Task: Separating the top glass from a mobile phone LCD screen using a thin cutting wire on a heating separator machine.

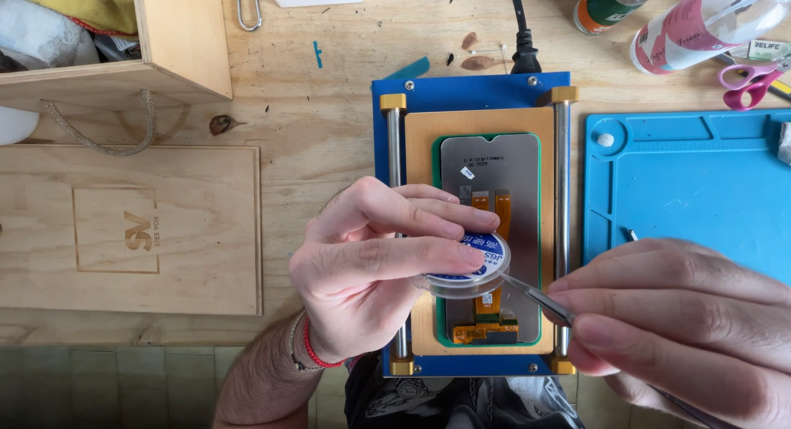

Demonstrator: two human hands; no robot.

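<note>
My left hand (371, 268) holds a small clear round spool with a blue and white label (474, 264) above a phone screen panel. My right hand (671, 318) grips thin metal tweezers (535, 297), whose tip touches the spool's right edge. Under both lies the grey back of the phone screen (494, 178) with orange flex cables, resting on an orange pad inside a blue heating platform (470, 91) with two metal side rails. A red cord bracelet circles my left wrist.
A blue silicone work mat (692, 173) lies at the right. Pink scissors (746, 79), a clear spray bottle (700, 21) and a can stand at the back right. A flat wooden lid (132, 231) and an open wooden box (177, 42) are on the left.
</note>
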